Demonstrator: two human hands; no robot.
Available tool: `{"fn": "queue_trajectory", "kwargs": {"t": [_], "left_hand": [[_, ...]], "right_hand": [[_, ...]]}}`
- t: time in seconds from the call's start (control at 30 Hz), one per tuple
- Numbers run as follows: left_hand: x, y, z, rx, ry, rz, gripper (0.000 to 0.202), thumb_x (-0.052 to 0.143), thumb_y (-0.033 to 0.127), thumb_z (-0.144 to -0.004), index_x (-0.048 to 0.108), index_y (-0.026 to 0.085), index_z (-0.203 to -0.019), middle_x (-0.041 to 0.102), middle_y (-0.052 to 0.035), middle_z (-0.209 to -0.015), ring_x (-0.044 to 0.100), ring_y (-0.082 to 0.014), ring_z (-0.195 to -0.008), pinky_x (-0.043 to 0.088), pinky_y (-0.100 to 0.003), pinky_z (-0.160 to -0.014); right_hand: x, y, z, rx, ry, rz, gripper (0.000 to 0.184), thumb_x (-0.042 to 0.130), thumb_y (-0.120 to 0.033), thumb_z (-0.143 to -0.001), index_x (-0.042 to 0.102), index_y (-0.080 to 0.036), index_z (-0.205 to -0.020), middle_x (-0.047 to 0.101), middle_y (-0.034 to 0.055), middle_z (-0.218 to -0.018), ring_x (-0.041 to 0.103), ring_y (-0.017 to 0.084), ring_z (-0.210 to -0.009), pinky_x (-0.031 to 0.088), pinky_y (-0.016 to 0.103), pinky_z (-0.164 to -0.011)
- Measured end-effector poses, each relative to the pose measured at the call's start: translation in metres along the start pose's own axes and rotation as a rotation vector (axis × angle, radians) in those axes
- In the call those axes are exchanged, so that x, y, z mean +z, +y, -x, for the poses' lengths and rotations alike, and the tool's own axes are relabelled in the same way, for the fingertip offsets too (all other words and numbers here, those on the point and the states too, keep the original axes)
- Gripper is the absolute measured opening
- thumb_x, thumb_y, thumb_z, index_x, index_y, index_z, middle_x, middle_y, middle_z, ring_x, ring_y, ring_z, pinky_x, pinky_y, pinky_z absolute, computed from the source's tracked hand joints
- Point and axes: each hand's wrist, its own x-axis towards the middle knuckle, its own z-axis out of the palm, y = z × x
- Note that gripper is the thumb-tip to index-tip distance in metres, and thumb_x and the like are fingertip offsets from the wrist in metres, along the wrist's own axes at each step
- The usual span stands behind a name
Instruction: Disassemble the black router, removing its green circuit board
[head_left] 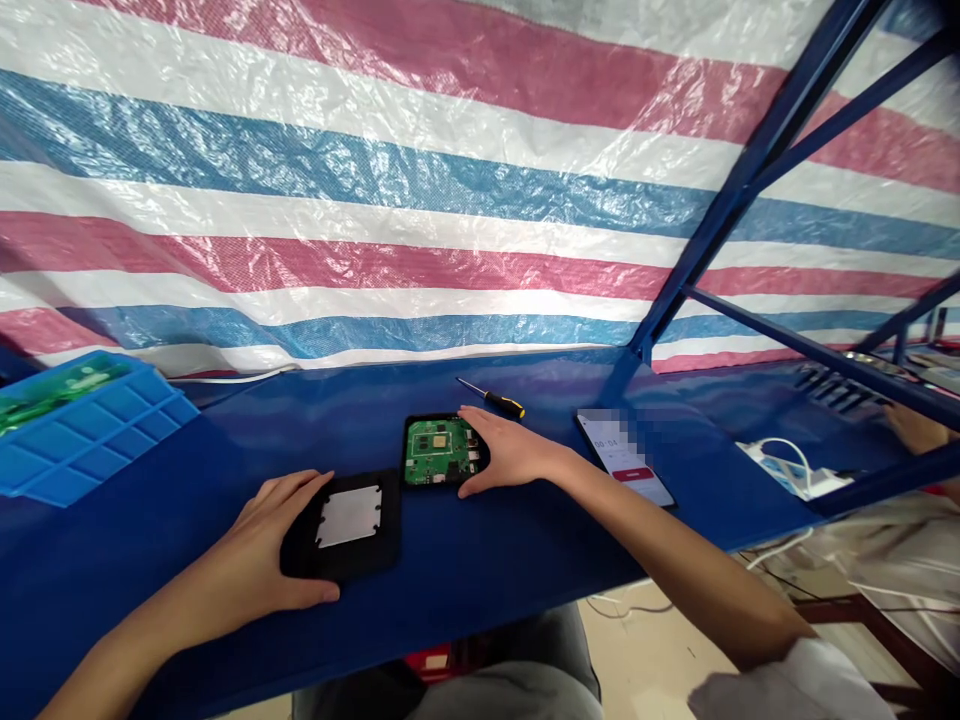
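A flat black case part point(389, 545) with a silver-white notched plate point(349, 516) on it lies on the blue table. My left hand point(262, 545) grips it from the left, fingertips at the far edge and thumb at the near edge. To its right, a green circuit board point(431, 455) sits in a shallow black case point(409, 484). Around that case's right end my right hand point(506, 450) is closed, with fingers behind and thumb in front, partly covering the board's metal ports. Beyond this hand lies a yellow-and-black screwdriver point(504, 403), its shaft pointing left.
A phone point(630, 465) with a lit screen lies on the table point(510, 560) at right. A blue plastic bin point(97, 430) holding green items stands at left. Further right are a power strip point(795, 470), blue metal frame bars point(720, 230) and another person's hand point(911, 428).
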Motion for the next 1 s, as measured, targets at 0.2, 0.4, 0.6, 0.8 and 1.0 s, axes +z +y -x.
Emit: {"fn": "queue_trajectory", "kwargs": {"t": [0.2,0.4,0.6,0.8,1.0], "left_hand": [[0.012,0.027,0.018,-0.014,-0.005,0.047,0.121,0.091,0.062,-0.070,0.029,0.043,-0.172,0.046,-0.0106,-0.169,0.047,-0.0462,-0.155,0.049,-0.060,-0.123],[0.014,0.096,-0.007,-0.059,-0.097,0.159,0.120,0.085,0.070,-0.075,0.027,0.032,-0.174,0.044,-0.0142,-0.173,0.041,-0.0466,-0.160,0.048,-0.063,-0.125],[0.029,0.105,-0.029,0.023,-0.023,0.148,0.114,0.075,0.079,-0.083,0.024,0.035,-0.175,0.044,-0.0160,-0.172,0.043,-0.0467,-0.158,0.049,-0.066,-0.120],[0.038,0.093,-0.033,0.061,-0.012,0.112,0.116,0.076,0.081,-0.081,0.023,0.040,-0.175,0.043,-0.0141,-0.172,0.047,-0.0478,-0.153,0.050,-0.064,-0.117],[0.033,0.103,-0.035,0.042,-0.035,0.131,0.119,0.075,0.083,-0.081,0.020,0.038,-0.176,0.038,-0.0140,-0.175,0.041,-0.0474,-0.157,0.048,-0.064,-0.120]], "right_hand": [[-0.008,0.000,-0.029,0.026,-0.032,-0.004,0.133,0.094,-0.065,-0.069,0.031,-0.016,-0.175,0.022,0.0186,-0.183,0.028,0.041,-0.169,0.029,0.053,-0.138],[-0.007,-0.001,-0.042,0.009,-0.018,-0.046,0.143,0.097,-0.067,-0.066,0.021,-0.020,-0.178,0.011,0.0148,-0.185,0.022,0.041,-0.170,0.030,0.052,-0.138],[-0.017,0.015,0.007,-0.011,0.334,0.088,0.071,0.069,-0.056,-0.102,0.052,-0.024,-0.163,0.055,0.0108,-0.168,0.054,0.030,-0.155,0.045,0.045,-0.129],[-0.011,0.035,0.067,0.170,0.445,0.182,0.023,0.066,-0.034,-0.104,0.076,-0.020,-0.120,0.077,0.0135,-0.126,0.074,0.034,-0.118,0.060,0.050,-0.102],[0.009,0.031,0.087,0.245,0.436,0.249,0.022,0.080,-0.038,-0.096,0.075,-0.019,-0.107,0.075,0.0121,-0.111,0.073,0.035,-0.110,0.060,0.047,-0.092]]}}
